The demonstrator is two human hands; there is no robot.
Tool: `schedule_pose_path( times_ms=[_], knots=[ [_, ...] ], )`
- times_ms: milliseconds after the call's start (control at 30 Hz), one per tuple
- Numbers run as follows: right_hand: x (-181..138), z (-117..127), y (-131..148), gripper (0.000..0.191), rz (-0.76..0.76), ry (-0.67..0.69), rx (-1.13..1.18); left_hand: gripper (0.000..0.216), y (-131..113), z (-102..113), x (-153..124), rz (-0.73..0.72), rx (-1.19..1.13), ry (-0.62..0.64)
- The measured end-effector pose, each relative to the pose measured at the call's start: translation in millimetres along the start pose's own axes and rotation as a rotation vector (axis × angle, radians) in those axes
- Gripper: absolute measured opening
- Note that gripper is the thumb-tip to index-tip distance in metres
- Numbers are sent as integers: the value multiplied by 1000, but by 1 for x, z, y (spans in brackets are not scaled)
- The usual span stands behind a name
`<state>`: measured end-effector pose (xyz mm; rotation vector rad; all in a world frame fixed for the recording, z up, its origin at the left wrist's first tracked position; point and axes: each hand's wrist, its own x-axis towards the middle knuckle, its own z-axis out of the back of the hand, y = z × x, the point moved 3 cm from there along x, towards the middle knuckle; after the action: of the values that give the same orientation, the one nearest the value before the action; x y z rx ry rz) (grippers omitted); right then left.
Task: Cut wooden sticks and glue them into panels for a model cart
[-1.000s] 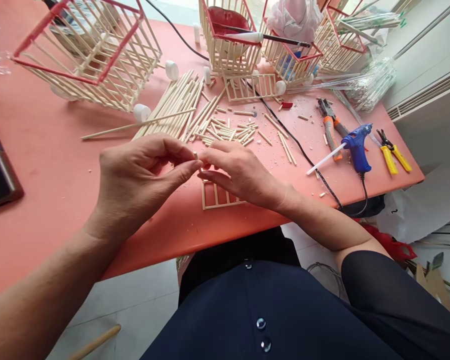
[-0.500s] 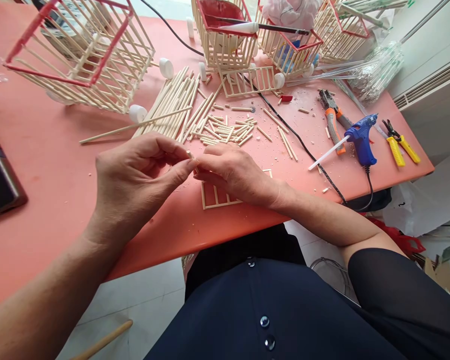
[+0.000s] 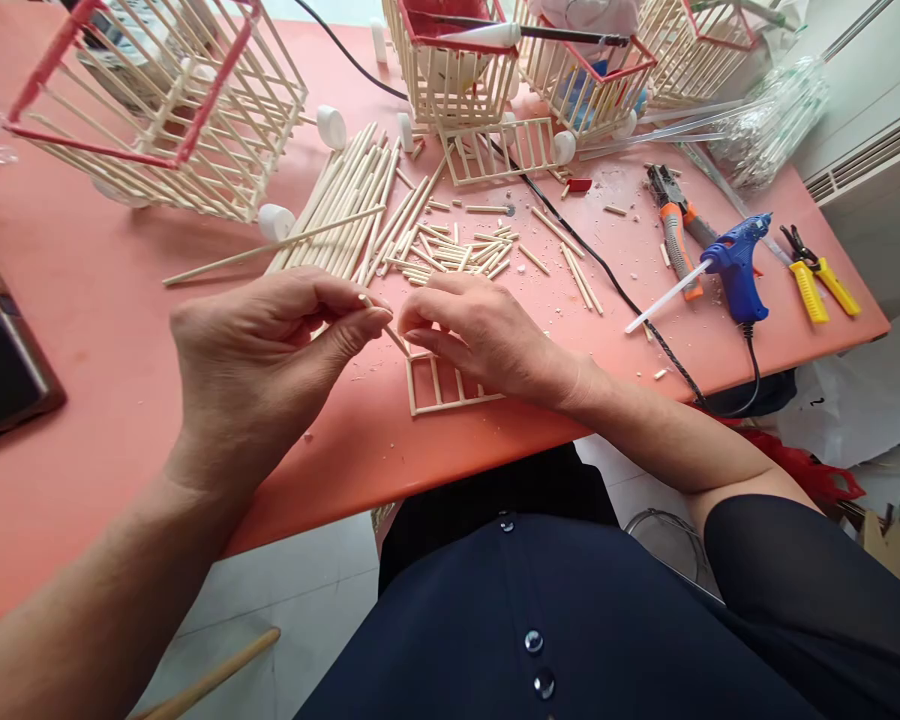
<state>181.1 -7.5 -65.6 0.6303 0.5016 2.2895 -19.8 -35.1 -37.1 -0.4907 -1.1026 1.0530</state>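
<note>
My left hand (image 3: pixel 270 350) pinches a short wooden stick (image 3: pixel 397 340) between thumb and fingers; the stick slants down to the right. Just to the right of its tip, my right hand (image 3: pixel 480 330) has its thumb and fingers curled together. Whether anything small sits between those fingertips is hidden. Under the right hand lies a flat ladder-like frame of wooden sticks (image 3: pixel 436 407), partly covered by the hand. Behind both hands are a pile of short cut sticks (image 3: pixel 457 250) and a bundle of long sticks (image 3: pixel 345 200).
Stick-built carts with red rims (image 3: pixel 184 145) stand at the back. To the right lie a blue glue gun (image 3: pixel 739 265), orange-handled pliers (image 3: pixel 675 225) and yellow-handled cutters (image 3: pixel 810 290). A black cord (image 3: pixel 592 265) crosses the pink table (image 3: pixel 105 330). A dark phone-like device (image 3: pixel 4 350) lies left.
My fingertips have moved apart. The left hand has shifted slightly left with the stick, and more of the stick shows between the hands. The view has turned slightly.
</note>
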Motion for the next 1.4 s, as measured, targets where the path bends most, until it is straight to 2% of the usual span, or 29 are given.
schedule_pose_path(
  times_ms=[167, 333, 467, 800, 1000, 1133, 1400],
  knots=[
    [-5, 0, 3, 20, -29, 97, 14, 9, 1, 0, 1, 26, 14, 5],
    [-9, -2, 2, 24, -39, 116, 24, 8, 1, 1, 1, 66, 16, 9],
    [-11, -2, 2, 27, -47, 83, 16, 7, 1, 1, 2, 81, 0, 7],
    [-11, -2, 1, 21, -72, 55, 29, 4, 2, 0, 3, 75, -22, 5],
    [-9, -2, 3, 16, -17, -61, 161, 3, 2, -1, 2, 56, -42, 14],
    [-4, -2, 7, 12, 10, -95, 171, 7, 2, -1, 3, 25, -29, 10],
    [2, 1, 10, 24, -7, -127, 152, 5, 5, -2, 2, 42, -34, -10]
  ],
)
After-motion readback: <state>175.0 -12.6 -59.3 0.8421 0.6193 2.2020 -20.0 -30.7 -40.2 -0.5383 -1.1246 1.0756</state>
